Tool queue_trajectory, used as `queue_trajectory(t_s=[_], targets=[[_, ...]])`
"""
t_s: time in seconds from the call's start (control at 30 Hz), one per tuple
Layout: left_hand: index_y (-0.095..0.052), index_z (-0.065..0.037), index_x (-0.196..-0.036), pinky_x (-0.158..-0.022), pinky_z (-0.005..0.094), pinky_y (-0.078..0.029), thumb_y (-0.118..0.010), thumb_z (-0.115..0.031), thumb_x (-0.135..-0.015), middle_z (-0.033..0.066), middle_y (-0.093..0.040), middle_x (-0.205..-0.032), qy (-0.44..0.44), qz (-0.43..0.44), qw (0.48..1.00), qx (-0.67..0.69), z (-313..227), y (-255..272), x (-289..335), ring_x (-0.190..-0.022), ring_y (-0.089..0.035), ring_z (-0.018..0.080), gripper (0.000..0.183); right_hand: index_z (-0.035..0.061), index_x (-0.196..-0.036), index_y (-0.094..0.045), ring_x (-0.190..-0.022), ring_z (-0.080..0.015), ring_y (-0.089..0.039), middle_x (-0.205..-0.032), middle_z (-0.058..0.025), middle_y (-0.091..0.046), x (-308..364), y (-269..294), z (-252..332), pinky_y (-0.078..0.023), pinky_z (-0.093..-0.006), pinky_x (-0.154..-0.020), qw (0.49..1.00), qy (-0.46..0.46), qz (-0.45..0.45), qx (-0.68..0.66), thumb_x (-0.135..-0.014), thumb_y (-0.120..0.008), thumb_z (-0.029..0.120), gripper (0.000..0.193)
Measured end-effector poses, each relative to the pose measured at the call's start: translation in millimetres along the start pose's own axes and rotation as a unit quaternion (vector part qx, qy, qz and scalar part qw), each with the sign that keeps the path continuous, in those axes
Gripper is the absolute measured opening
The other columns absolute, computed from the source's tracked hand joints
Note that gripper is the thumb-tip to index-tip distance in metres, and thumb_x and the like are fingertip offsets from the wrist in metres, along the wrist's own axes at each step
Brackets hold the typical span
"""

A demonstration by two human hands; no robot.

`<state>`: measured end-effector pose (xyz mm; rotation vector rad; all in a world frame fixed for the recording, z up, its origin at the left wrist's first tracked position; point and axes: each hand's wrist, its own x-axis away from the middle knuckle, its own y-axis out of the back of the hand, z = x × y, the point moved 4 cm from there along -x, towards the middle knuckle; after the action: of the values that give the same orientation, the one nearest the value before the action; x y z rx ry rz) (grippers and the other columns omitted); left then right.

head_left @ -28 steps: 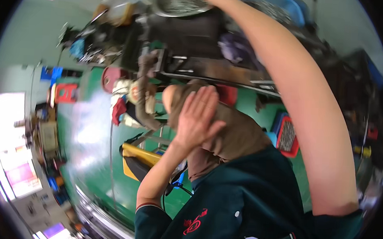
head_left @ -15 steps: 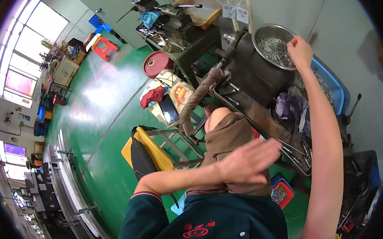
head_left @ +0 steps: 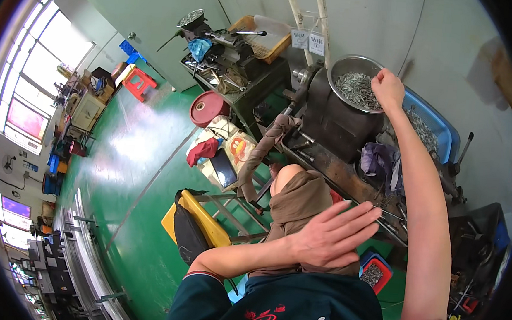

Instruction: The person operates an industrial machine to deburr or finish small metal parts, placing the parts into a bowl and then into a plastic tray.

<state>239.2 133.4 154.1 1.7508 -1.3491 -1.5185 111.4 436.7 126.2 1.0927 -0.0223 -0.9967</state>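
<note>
A steel bowl heaped with small metal pins sits on a dark bench machine. My right hand is at the bowl's right rim, its fingers curled together; whatever they may hold is hidden. My left hand hovers over my lap in front of me, back upward, fingers stretched out and nothing in it. Beneath it lies brown cloth covering my thigh. Low to the right of that hand, a red tray contains small metal parts.
Right of the bowl stands a blue bin of metal parts, with a purple rag nearer me. A cloth-wrapped lever juts out left of the machine. A yellow stool and a red round drum stand farther left.
The view has shifted, so the bowl and machine appear lower. My right hand stays by the bowl's rim. My left hand's fingers, blurred before, now show clearly, slightly spread.
</note>
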Motion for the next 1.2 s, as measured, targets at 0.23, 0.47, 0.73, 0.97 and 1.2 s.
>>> queue_trajectory(t_s=[0.23, 0.47, 0.73, 0.97, 1.2], targets=[[-0.033, 0.005, -0.119, -0.101, 0.0397, -0.018, -0.044, -0.043, -0.078, 0.017, -0.028, -0.131, 0.116, 0.114, 0.986, -0.027, 55, -72, 36, -0.124, -0.023, 0.0275, 0.064, 0.0053, -0.069, -0.054, -0.066, -0.0298, -0.057, -0.063, -0.013, -0.058, -2, -5, 4, -0.044, -0.0388, -0.061, 1.0, -0.001, -0.008, 0.001, -0.068, -0.053, 0.018, 0.013], [-0.037, 0.004, -0.119, -0.101, 0.0397, -0.017, -0.039, -0.037, -0.083, 0.018, -0.032, -0.129, -0.029, -0.018, 0.999, -0.028, 14, -14, 18, -0.122, -0.028, 0.0275, 0.055, 0.0052, -0.068, -0.054, -0.066, -0.0297, -0.056, -0.064, -0.0123, -0.058, 0, -4, 7, -0.044, -0.0384, -0.06, 1.0, 0.007, -0.002, -0.002, -0.067, -0.052, 0.018, 0.013], [-0.045, 0.001, -0.112, -0.095, 0.0412, -0.027, -0.056, -0.026, -0.07, 0.0172, -0.04, -0.122, 0.028, -0.018, 0.996, -0.086, 57, -9, 16, -0.113, -0.04, 0.0286, 0.051, 0.0076, -0.073, -0.06, -0.07, -0.0324, -0.057, -0.07, -0.0149, -0.06, -2, -5, -2, -0.045, -0.0415, -0.063, 1.0, -0.006, 0.003, 0.008, -0.066, -0.052, 0.022, 0.018], [-0.049, -0.002, -0.106, -0.094, 0.0447, -0.024, -0.056, -0.01, -0.07, 0.0168, -0.044, -0.118, 0.243, -0.204, 0.914, -0.254, 165, 51, 48, -0.112, -0.039, 0.0316, 0.038, 0.0059, -0.072, -0.058, -0.063, -0.018, -0.057, -0.066, -0.0067, -0.06, -12, 1, -17, -0.044, -0.0299, -0.058, 0.952, -0.082, -0.003, -0.294, -0.066, -0.057, 0.019, 0.014], [-0.037, -0.002, -0.12, -0.098, 0.0435, -0.018, -0.048, -0.04, -0.079, 0.0172, -0.039, -0.122, 0.502, -0.057, 0.848, -0.159, 233, -5, 156, -0.116, -0.033, 0.0295, 0.058, 0.002, -0.067, -0.056, -0.06, -0.0085, -0.051, -0.061, -0.0029, -0.056, -15, 37, -95, -0.04, -0.0234, -0.054, 0.932, -0.137, -0.01, -0.335, -0.062, -0.06, 0.014, 0.013]])
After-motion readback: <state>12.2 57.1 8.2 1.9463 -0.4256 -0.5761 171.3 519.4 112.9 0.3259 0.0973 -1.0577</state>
